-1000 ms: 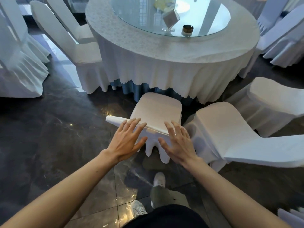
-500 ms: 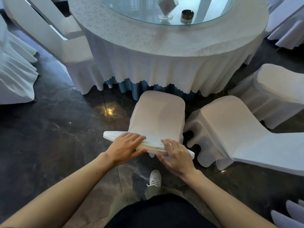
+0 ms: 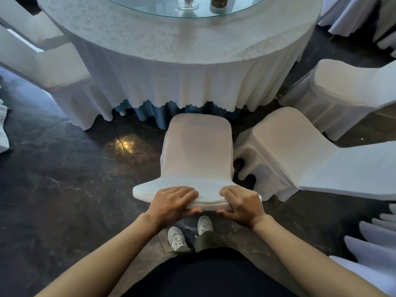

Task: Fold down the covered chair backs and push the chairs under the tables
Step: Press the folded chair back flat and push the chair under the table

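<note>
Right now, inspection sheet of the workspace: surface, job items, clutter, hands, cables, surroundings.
Surface: dark glossy floor, one light reflection.
Job's things: covered chair faces the round table, seat front close to the tablecloth hem.
Clutter: clear stand and small dark holder on the glass turntable.
Hands: left hand and right hand both grip the top edge of the chair's back, fingers over, thumbs beneath.
Cables: nothing seen.
Surroundings: left chair and right chair, both covered; the person's white shoes below the hands.
</note>
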